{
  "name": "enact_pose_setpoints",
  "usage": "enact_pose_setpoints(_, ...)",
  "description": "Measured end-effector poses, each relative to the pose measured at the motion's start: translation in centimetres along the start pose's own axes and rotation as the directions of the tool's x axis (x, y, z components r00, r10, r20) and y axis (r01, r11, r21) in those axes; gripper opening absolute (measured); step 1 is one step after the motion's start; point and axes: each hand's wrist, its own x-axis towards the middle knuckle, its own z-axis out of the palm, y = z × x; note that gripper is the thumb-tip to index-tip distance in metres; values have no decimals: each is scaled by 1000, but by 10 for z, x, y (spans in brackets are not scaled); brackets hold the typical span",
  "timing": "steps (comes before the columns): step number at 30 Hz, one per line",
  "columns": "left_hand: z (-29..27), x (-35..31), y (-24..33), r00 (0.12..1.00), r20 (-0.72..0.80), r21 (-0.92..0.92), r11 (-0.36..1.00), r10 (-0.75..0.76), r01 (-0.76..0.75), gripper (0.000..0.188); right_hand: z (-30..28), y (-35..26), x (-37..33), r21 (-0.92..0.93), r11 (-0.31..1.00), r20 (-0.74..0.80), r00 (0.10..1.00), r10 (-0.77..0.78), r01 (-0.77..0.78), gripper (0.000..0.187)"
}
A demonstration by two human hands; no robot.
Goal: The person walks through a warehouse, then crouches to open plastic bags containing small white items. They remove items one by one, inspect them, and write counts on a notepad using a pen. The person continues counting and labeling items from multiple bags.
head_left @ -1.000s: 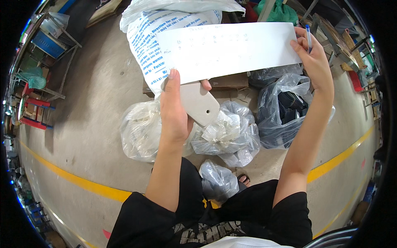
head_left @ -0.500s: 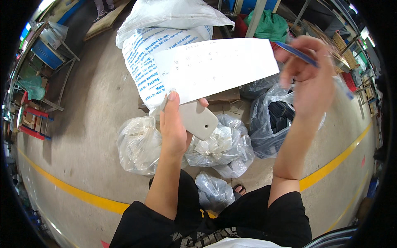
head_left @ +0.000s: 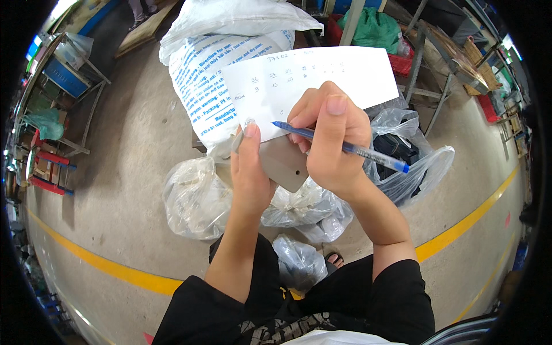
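Observation:
A white sheet of paper (head_left: 259, 109) with handwritten marks lies over a grey flat board (head_left: 290, 164) that has a small hole near its rounded end. My left hand (head_left: 251, 172) grips both, thumb pressed on the paper's lower left corner and the other fingers hidden beneath. Pinched in my right hand (head_left: 336, 138) is a blue pen (head_left: 356, 150), its tip at or just above the lower part of the sheet. I cannot tell whether the tip touches. The right hand hides part of the paper and board.
Beyond the paper stand large white printed sacks (head_left: 201, 86). Clear plastic bags (head_left: 195, 201) rest on the floor below my hands, and one bag with dark contents (head_left: 397, 152) sits to the right. A metal-legged table (head_left: 428, 75) and a green bag (head_left: 371, 29) are at the far right.
My right hand has come down and left with the pen, from beside the paper's right end to over its lower middle. The left hand and paper have shifted slightly right.

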Motion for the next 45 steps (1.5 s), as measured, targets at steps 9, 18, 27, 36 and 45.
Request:
enact_pose_setpoints(9,-8,0,-2,1000,20,57,998,3,-4,49,12,3,-1,-172,985,-69,998,-3,-9,45)
enact_pose_setpoints(18,-12,0,-1,999,31,107,994,-27,23,51,15,7,-1,-234,972,-88,995,-43,21,45)
enact_pose_setpoints(27,-6,0,1,999,-31,66,997,-29,31,46,16,9,1,-286,956,-80,993,-91,64,43)
enact_pose_setpoints(36,-16,5,7,999,-8,101,994,49,-48,47,-38,-3,27,-169,985,-476,872,-111,33,72)
enact_pose_setpoints(45,-22,9,14,1000,12,-78,997,24,-23,47,-130,16,48,-206,978,-781,609,-139,-40,52)
